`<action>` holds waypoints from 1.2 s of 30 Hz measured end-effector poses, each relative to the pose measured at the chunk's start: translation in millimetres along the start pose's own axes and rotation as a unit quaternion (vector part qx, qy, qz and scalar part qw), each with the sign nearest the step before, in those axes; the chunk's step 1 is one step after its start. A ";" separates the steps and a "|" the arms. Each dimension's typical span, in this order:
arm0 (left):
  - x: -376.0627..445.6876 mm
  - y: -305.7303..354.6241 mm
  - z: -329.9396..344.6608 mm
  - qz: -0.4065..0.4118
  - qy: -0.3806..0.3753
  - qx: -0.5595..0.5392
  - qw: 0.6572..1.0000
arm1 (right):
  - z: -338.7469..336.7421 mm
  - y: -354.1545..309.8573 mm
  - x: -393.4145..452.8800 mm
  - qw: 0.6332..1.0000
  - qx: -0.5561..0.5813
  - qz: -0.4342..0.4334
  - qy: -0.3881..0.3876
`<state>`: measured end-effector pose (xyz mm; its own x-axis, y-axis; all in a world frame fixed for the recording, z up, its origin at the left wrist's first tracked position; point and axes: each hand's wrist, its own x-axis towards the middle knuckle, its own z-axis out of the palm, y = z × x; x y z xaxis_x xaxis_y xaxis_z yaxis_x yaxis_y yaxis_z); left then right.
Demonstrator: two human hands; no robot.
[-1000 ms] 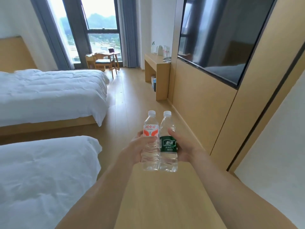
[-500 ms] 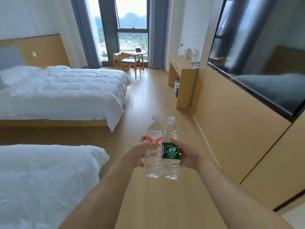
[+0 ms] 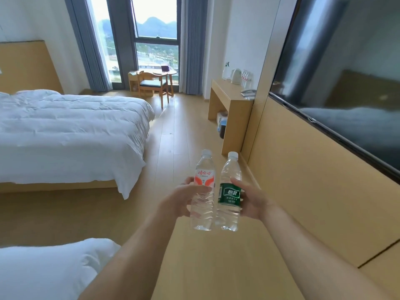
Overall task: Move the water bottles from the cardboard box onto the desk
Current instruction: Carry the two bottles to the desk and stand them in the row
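Left hand (image 3: pixel 184 199) grips a clear plastic water bottle with a red-and-white label (image 3: pixel 203 192); right hand (image 3: pixel 252 200) grips a green-labelled clear bottle (image 3: pixel 229 194). Both upright, side by side, likely being carried toward the light wooden desk (image 3: pixel 229 95) ahead.

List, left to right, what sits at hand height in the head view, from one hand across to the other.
Left hand → red-labelled bottle → green-labelled bottle → right hand. Each hand grips its own bottle; both bottles are upright, side by side.
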<state>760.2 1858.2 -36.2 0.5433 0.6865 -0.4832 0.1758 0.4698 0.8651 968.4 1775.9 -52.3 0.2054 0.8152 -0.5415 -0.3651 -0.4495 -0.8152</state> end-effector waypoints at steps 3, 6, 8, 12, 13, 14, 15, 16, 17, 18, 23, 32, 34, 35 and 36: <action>51.6 38.4 -23.1 0.007 -0.009 0.007 1.000 | 5.8 -35.3 46.9 1.000 0.001 -0.008 0.011; 95.4 67.5 -35.6 0.006 -0.015 0.018 1.000 | 7.1 -62.8 86.8 1.000 0.004 -0.007 0.012; 123.9 81.8 -42.0 0.006 -0.023 0.016 1.000 | 7.1 -78.8 116.0 1.000 0.002 -0.007 0.016; 177.4 107.3 -53.2 0.003 -0.020 0.007 1.000 | 9.4 -109.6 170.0 1.000 -0.005 -0.003 0.019; 191.0 113.9 -56.5 0.002 -0.018 0.004 1.000 | 9.6 -116.8 184.3 1.000 -0.004 -0.003 0.016; 204.8 120.3 -60.0 0.002 -0.016 -0.001 1.000 | 9.5 -123.9 199.1 1.000 -0.002 -0.003 0.013; 218.5 126.9 -63.6 0.003 -0.012 -0.004 1.000 | 9.7 -131.3 213.8 1.000 0.000 -0.003 0.009; 232.4 133.8 -67.5 0.005 -0.008 -0.005 1.000 | 9.9 -139.0 228.8 1.000 0.003 -0.002 0.005; 246.8 141.4 -71.5 0.007 -0.003 -0.004 1.000 | 10.3 -147.4 244.4 1.000 0.004 0.000 -0.001; 261.8 149.6 -75.3 0.008 0.004 -0.002 1.000 | 10.3 -156.5 260.8 1.000 0.005 0.002 -0.006; 342.8 199.1 -92.0 0.024 0.046 -0.008 0.999 | 7.9 -214.0 352.0 0.999 0.000 0.011 -0.041; 473.2 291.5 -109.7 0.020 0.100 -0.036 0.994 | 0.6 -333.9 487.9 0.996 0.023 0.034 -0.084; 496.7 305.5 -113.7 0.023 0.097 -0.044 0.994 | -0.1 -351.9 511.9 0.994 0.035 0.040 -0.096; 509.0 312.4 -116.1 0.024 0.097 -0.048 0.994 | -0.4 -360.5 524.2 0.993 0.040 0.039 -0.100; 521.6 319.0 -118.7 0.025 0.096 -0.050 0.994 | -0.6 -368.8 536.6 0.993 0.043 0.037 -0.101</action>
<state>1002.2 2432.1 -28.2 0.3810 0.7997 -0.4641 0.0649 0.4776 0.8762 1213.8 2379.0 -42.4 -0.0080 0.8414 -0.5404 -0.4507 -0.4854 -0.7492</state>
